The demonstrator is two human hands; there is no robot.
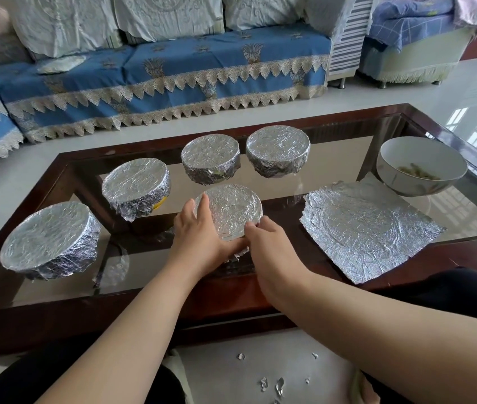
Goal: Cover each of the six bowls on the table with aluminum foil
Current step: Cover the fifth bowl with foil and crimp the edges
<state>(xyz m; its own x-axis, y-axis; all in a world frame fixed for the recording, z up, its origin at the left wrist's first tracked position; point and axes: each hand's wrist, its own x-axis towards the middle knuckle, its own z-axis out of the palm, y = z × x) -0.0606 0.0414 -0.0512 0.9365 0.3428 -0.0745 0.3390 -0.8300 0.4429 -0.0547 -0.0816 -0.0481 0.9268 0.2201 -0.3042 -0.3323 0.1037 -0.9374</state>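
Observation:
Several foil-covered bowls stand on the glass table [289,118]. One sits at the far left [47,237], one behind it [136,183], two at the back [209,156] [278,148]. My left hand [199,231] and my right hand [269,237] grip the sides of the middle foil-covered bowl [231,209], fingers curled against its foil wrap. A white bowl [420,167] with greenish food stands uncovered at the right. A crinkled flat foil sheet [368,228] lies in front of it.
A sofa with a blue lace-trimmed cover [173,77] runs behind the table. Small foil scraps [272,383] lie on the floor between my knees. The table's dark wooden frame [231,301] edges the near side.

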